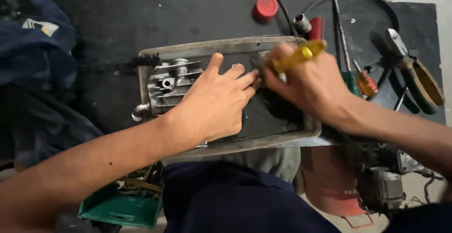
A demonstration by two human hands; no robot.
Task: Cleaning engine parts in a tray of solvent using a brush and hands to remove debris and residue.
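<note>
In the metal tray (226,146), the right hand (308,84) grips a yellow-handled tool (297,57) just right of the left hand (214,103), whose spread fingers (245,80) press flat beside the finned engine part (172,84).

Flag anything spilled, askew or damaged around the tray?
The metal tray holds dark oily liquid pooled on its floor, contained, beside the engine part. Its near edge overhangs the bench onto the person's lap. Right hand grips a yellow-handled tool. No visible damage.

The right hand (308,84) is blurring with motion and covering whatever its yellow-handled tool (296,57) is touching in the tray (263,141). The left hand (214,103) is hiding part of the metal casting (169,84). Both forearms are running off the frame's edges.
</note>
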